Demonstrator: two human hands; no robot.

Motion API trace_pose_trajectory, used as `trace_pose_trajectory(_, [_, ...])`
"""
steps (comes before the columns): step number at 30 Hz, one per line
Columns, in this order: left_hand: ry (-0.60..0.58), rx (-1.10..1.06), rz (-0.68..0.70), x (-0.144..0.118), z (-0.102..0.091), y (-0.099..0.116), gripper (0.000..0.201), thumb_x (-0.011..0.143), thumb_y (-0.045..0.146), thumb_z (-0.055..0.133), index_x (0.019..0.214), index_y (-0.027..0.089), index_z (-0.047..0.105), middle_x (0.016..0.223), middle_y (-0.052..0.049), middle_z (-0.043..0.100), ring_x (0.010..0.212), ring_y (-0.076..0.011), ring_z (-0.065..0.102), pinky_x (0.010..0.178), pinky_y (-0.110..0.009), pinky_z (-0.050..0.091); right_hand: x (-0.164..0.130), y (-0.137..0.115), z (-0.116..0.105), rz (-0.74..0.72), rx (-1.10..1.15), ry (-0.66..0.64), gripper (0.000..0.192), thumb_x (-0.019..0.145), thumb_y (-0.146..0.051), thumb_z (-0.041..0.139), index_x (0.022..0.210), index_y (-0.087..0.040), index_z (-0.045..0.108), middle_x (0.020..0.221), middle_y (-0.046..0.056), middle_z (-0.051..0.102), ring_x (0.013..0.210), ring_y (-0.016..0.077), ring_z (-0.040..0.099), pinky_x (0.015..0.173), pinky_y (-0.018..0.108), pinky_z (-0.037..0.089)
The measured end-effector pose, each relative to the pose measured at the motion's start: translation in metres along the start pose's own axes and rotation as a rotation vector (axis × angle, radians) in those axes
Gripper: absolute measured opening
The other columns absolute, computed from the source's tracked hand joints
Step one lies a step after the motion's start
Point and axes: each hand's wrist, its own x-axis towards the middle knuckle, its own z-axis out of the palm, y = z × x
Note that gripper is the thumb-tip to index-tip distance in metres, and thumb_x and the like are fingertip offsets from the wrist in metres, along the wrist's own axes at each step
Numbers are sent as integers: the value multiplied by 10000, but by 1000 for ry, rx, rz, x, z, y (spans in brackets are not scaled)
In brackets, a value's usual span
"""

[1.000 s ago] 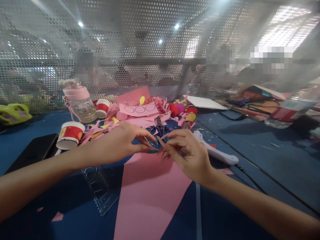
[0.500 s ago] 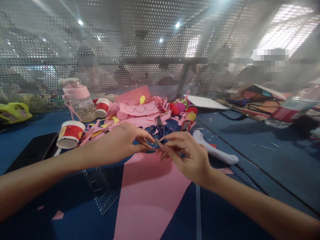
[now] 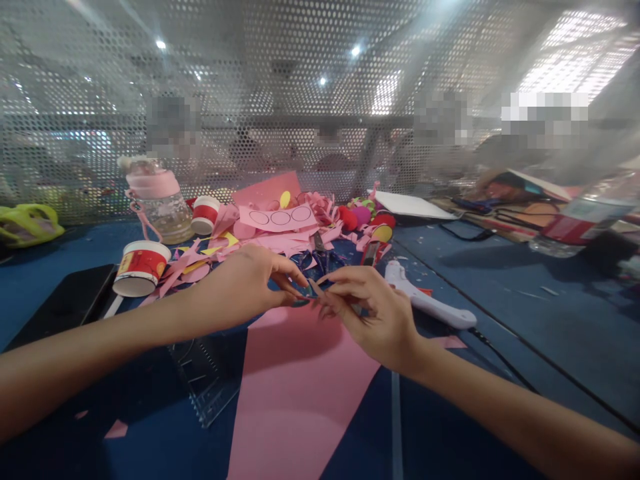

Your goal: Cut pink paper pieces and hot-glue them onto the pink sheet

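Observation:
My left hand [image 3: 250, 287] and my right hand [image 3: 373, 307] meet fingertip to fingertip above the far end of a pink paper sheet [image 3: 300, 400]. Both are closed in a pinch. A thin, small piece lies between the fingertips, too small and blurred to name. A clear plastic stencil ruler [image 3: 213, 390] rests left of the sheet, partly below my left forearm. Beyond my fingers lie pink paper scraps [image 3: 280, 240], one strip [image 3: 280, 217] bearing three drawn ovals. Right of my right hand is a white glue gun [image 3: 435, 303] with a black cord.
At left stand a pink-lidded bottle [image 3: 155, 193], two red-and-white paper cups, one at the front [image 3: 140, 267], and a black phone [image 3: 65, 303]. A plastic bottle [image 3: 580, 223] is at far right. A perforated metal screen [image 3: 310, 100] rises behind, with people beyond it.
My fingertips have shifted very slightly, and the small piece between them has tilted a little. Everything on the table stays where it was.

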Motion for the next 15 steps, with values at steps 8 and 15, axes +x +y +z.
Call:
trace_pose_trajectory(8, [-31,38,-35,0,-3,1,254,674,255,643,923,220,674,769,3,722,769,-176,671,695,-264,511,-1,0,0,14,-9,5,101,811,-110,533,860,-197,550,873,12,623,611,81,647,565,170,562])
trace_pose_trajectory(15, [-39,52,-20,-1,-6,6,257,690,270,630,936,212,677,830,-10,719,792,-175,665,682,-245,507,-1,0,2,69,77,11,111,827,-139,518,924,-191,526,818,6,624,576,89,655,541,181,562])
